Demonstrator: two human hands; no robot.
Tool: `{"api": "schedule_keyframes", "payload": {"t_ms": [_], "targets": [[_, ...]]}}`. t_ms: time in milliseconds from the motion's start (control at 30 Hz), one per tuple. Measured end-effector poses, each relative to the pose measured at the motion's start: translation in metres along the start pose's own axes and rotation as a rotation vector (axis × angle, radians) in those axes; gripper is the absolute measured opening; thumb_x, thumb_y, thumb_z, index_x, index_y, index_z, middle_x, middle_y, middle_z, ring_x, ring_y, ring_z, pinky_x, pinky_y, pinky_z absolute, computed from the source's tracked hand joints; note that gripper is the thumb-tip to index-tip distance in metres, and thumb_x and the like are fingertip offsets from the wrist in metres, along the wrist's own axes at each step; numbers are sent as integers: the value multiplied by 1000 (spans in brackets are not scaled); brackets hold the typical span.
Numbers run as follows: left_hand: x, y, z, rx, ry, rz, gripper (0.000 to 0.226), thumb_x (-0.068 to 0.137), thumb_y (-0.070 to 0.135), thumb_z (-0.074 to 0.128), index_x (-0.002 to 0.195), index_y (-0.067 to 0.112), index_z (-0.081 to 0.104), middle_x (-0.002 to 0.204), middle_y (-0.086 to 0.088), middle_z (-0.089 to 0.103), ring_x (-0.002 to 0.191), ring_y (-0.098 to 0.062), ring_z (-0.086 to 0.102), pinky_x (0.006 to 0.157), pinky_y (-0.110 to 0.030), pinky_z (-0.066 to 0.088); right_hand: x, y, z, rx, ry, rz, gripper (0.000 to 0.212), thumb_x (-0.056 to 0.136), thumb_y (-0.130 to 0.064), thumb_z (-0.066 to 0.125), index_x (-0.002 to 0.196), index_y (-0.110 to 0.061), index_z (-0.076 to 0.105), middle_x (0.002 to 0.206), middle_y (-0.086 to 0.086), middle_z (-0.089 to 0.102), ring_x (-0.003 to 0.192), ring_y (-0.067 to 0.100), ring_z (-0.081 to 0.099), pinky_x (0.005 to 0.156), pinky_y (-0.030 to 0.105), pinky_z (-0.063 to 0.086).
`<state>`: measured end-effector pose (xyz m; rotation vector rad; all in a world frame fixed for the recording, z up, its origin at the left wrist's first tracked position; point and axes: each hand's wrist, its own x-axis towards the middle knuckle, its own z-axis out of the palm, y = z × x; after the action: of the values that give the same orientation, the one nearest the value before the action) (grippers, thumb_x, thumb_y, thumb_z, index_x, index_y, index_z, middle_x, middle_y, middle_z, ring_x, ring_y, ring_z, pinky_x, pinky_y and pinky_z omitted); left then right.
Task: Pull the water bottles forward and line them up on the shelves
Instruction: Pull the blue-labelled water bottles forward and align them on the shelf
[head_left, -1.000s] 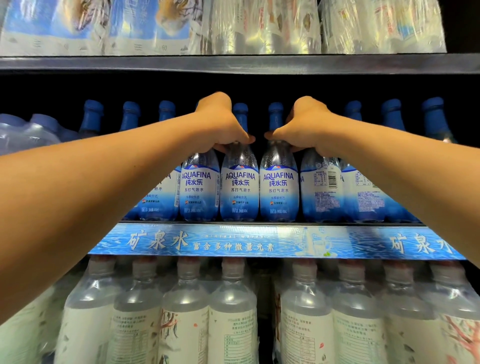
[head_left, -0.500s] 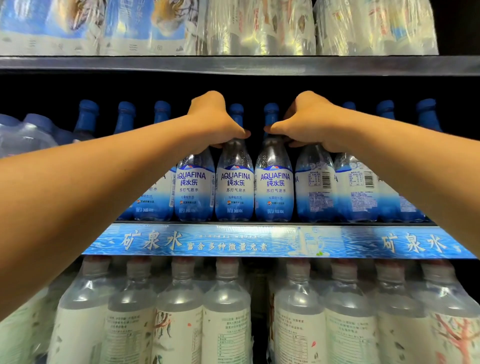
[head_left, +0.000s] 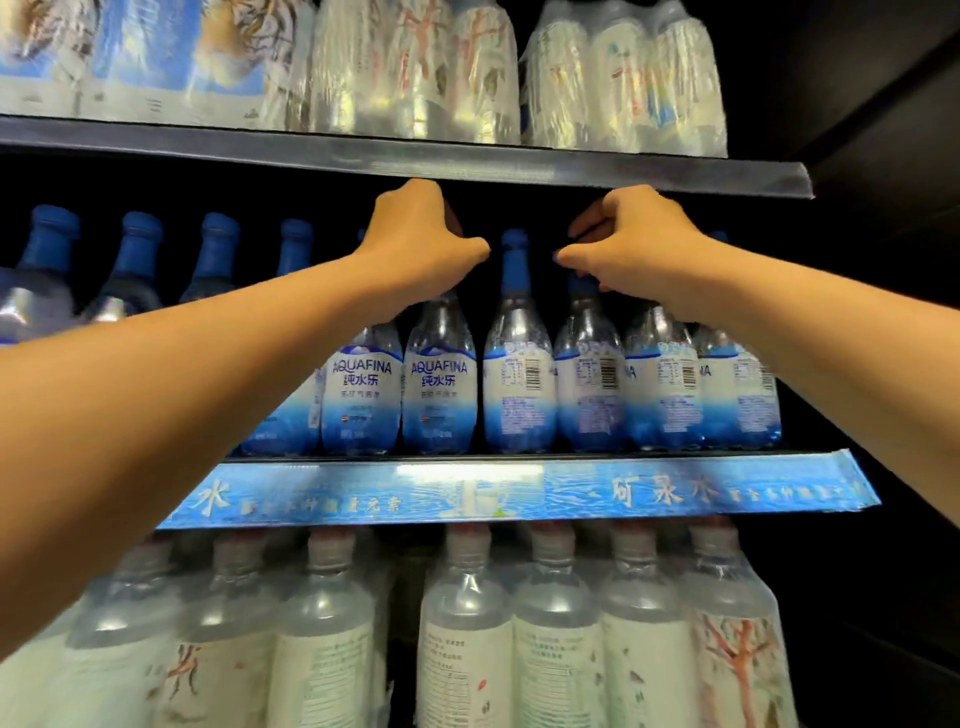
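- Middle shelf (head_left: 519, 491): carries a row of blue-capped Aquafina bottles (head_left: 439, 395) standing upright at the front edge, just beside one another.
- Left hand (head_left: 415, 244): raised to neck height, fingers curled over the top of a bottle; the neck itself is hidden behind the hand, so the exact grip cannot be confirmed.
- Right hand (head_left: 631, 244): fingers curled at the neck of the bottle right of centre (head_left: 587, 384), thumb pointing left.
- Centre bottle (head_left: 517, 384): stands untouched between both hands, barcode facing outward.
- Upper shelf (head_left: 519, 169): holds wrapped bottle packs (head_left: 618, 78).
- Lower shelf: holds clear bottles with white labels (head_left: 467, 623).
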<state>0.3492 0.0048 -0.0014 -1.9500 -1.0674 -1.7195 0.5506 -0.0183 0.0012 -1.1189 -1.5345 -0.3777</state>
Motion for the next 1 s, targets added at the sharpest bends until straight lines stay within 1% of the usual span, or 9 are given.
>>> {"api": "schedule_keyframes", "payload": {"t_ms": [200, 300, 400, 467, 633, 700, 800, 900, 1000], "targets": [[-4, 28, 31, 54, -97, 8, 37, 77, 40, 76, 87, 6, 66, 80, -7, 65, 69, -18, 56, 60, -33, 48, -6, 25, -9, -153, 71, 32, 32, 79, -29, 75, 99, -3, 72, 96, 14, 72, 89, 27, 68, 77, 40, 58], [-4, 34, 39, 101, -104, -27, 39, 77, 39, 76, 67, 12, 50, 63, -1, 51, 56, -16, 45, 44, -27, 33, -6, 26, -7, -217, 46, 9, 29, 81, -29, 72, 86, 0, 67, 84, 13, 68, 72, 24, 61, 56, 33, 47], [-4, 40, 46, 107, -71, -56, 44, 77, 37, 77, 63, 14, 43, 61, 1, 46, 51, -12, 40, 41, -26, 27, 0, 24, -8, -213, 21, -1, 30, 83, -29, 71, 69, -10, 52, 68, 5, 55, 56, 17, 46, 44, 26, 34], [-4, 42, 49, 117, -68, -74, 44, 76, 37, 79, 64, 15, 43, 64, 1, 47, 53, -11, 41, 42, -26, 28, 3, 22, -6, -174, -7, 20, 33, 83, -28, 72, 66, -12, 48, 66, 4, 53, 57, 18, 49, 45, 27, 40], [-2, 42, 53, 166, -83, -79, 49, 72, 35, 85, 64, 15, 41, 65, 1, 45, 55, -9, 41, 42, -25, 30, 8, 20, 7, -50, -103, 116, 20, 84, -13, 71, 76, -8, 53, 90, 15, 63, 80, 29, 69, 70, 39, 62], [2, 42, 53, 169, -132, -107, 46, 75, 28, 84, 65, 14, 42, 65, 0, 47, 60, -14, 48, 50, -26, 42, 9, 20, 9, -71, -105, 118, 20, 83, -13, 73, 78, -7, 55, 92, 15, 65, 81, 30, 70, 67, 37, 62], [5, 40, 51, -46, -285, -205, 33, 84, 6, 75, 72, 11, 45, 72, -6, 51, 77, -25, 58, 77, -39, 58, 11, 18, 8, -210, -74, 70, 32, 76, -28, 83, 82, -5, 62, 87, 12, 69, 76, 26, 69, 65, 37, 61], [6, 37, 46, -247, -322, -279, 27, 83, -7, 70, 80, 9, 48, 76, -11, 56, 69, -23, 59, 66, -37, 57, 8, 13, 8, -434, -15, -29, 47, 72, -43, 84, 65, -12, 50, 67, 2, 54, 61, 19, 54, 46, 26, 38], [6, 35, 47, -274, -336, -258, 21, 85, -1, 69, 85, 9, 50, 84, -14, 60, 74, -25, 62, 71, -39, 59, 8, 10, 8, -381, -28, 5, 43, 78, -45, 79, 71, -12, 53, 72, 3, 56, 68, 22, 59, 54, 28, 45]]}}
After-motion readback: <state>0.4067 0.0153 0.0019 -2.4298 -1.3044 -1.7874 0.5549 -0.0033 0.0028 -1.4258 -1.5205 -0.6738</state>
